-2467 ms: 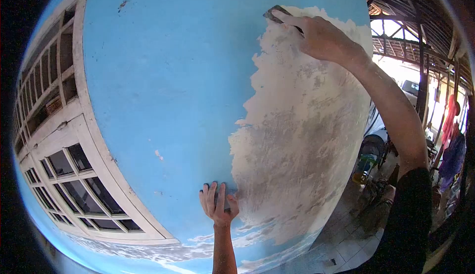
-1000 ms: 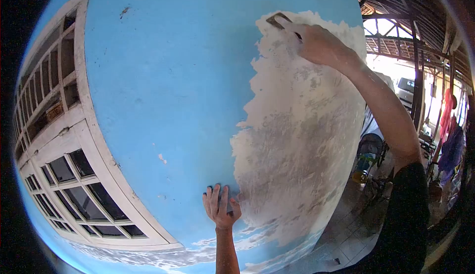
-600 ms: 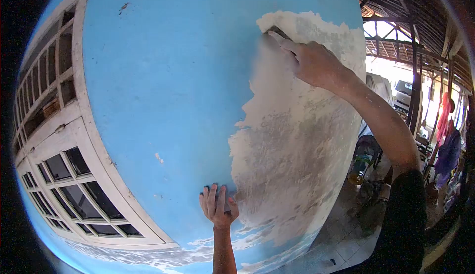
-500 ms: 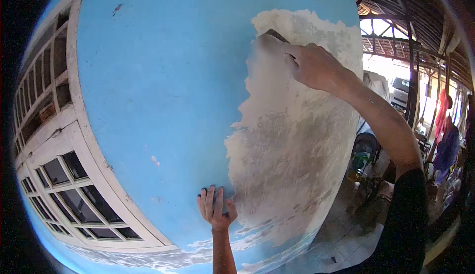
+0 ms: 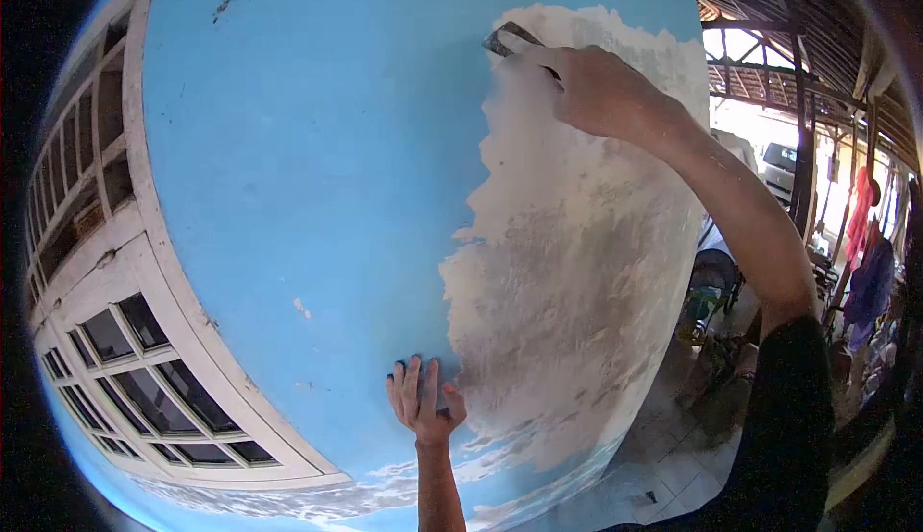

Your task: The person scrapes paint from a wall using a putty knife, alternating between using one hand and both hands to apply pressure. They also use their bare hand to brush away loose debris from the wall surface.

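My right hand is closed round a flat scraper with a dark, worn blade; its handle is hidden in the fingers. The blade lies at the upper left edge of a bare, pale patch, where the blue paint has come off the wall. Pale haze, like dust, blurs the wall just below the blade. Lower down, my left hand rests with fingers spread on the blue paint, beside the ragged left border of the patch.
A white-framed window fills the wall's left side. To the right, past the wall's edge, stand a stroller-like item and a parked vehicle. Red cloth and purple cloth hang near wooden posts. Tiled floor lies below.
My right hand has moved up and slightly left with the scraper, and more of its blade shows now. My left hand stays at the same place on the wall.
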Action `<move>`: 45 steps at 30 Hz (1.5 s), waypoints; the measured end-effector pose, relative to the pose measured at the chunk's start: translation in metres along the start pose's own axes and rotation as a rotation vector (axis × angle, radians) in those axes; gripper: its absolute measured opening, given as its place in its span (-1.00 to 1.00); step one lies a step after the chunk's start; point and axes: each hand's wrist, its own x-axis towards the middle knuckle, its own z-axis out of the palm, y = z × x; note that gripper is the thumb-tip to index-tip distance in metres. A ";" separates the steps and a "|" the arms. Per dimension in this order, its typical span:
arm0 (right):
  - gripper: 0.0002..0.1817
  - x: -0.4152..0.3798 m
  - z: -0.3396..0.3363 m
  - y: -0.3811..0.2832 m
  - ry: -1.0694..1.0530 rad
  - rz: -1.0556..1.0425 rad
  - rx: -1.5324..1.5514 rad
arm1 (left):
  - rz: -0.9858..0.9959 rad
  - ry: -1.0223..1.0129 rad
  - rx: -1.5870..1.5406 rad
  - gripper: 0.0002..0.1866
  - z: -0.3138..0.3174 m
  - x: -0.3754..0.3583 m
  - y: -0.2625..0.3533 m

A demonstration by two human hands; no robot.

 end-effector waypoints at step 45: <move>-0.46 -0.029 -0.003 -0.012 -0.203 0.027 -0.055 | 0.007 -0.040 0.008 -0.66 -0.006 -0.002 -0.004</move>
